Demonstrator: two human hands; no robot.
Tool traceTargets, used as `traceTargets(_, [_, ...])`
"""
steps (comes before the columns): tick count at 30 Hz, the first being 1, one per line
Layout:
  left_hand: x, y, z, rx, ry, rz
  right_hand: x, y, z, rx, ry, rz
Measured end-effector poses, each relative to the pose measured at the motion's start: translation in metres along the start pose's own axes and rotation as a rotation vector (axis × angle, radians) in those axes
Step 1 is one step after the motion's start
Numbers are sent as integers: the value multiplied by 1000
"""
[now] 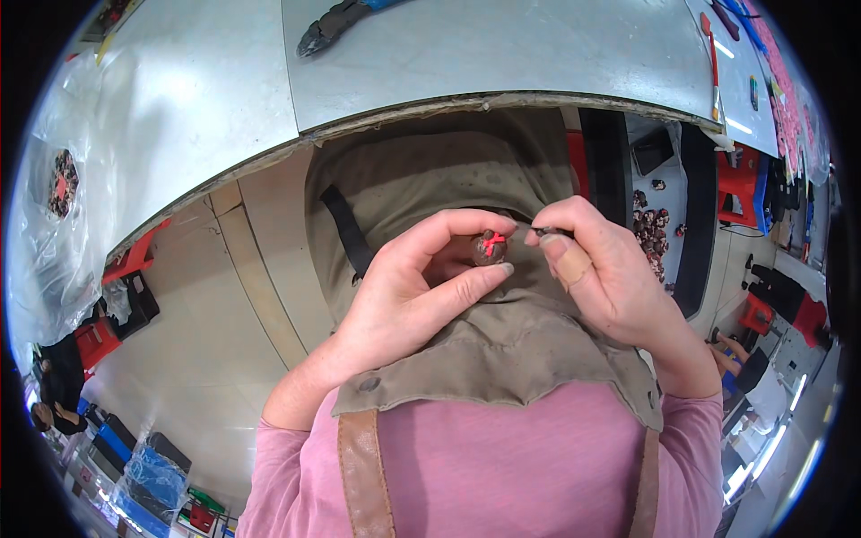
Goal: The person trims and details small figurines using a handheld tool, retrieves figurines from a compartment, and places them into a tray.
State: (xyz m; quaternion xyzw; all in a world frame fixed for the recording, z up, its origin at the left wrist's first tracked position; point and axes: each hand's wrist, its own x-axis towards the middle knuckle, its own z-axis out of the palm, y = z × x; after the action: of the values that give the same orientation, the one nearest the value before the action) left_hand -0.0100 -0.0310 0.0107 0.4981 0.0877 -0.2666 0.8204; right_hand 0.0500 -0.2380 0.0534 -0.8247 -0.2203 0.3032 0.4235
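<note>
Over my apron-covered lap, my left hand (426, 282) pinches a small round brown figure (490, 248) with a red bow-like patch on it. Its thumb lies below the piece and its fingers curl above and behind it. Close by on the right, my right hand (587, 260) grips a small dark piece (550, 231) between thumb and forefinger; its exact kind is too small to tell. A tan adhesive bandage (572, 265) wraps a digit of that hand. A narrow gap seems to separate the two hands.
Ahead stands a grey worktable (502, 54) with a dark-tipped tool (332, 27) and a red brush (715, 72). A tray (664, 179) at right holds many small brown pieces. Clear plastic bags (67, 206) lie at left, one showing similar pieces. Red stools (740, 184) and other people are farther off.
</note>
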Motion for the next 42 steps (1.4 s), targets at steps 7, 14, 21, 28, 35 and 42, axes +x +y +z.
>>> traceTargets(7, [-3,1,-3,-27,-37,-24,4,-5,11,-71,-8,40])
traceTargets(14, [-4,-7,-2,-21,17,76,3,-5,12,-229,35,-110])
traceTargets(21, [3,-17,-8,143,48,270,7,-7,20,-286,53,-149])
traceTargets(28, [6,-16,-7,323,85,425,8,-7,18,-370,48,-124])
traceTargets(35, [8,-16,-6,376,117,475,8,-7,19,-422,60,-144])
traceTargets(42, [8,-18,-7,355,115,477,10,-5,19,-458,48,-161])
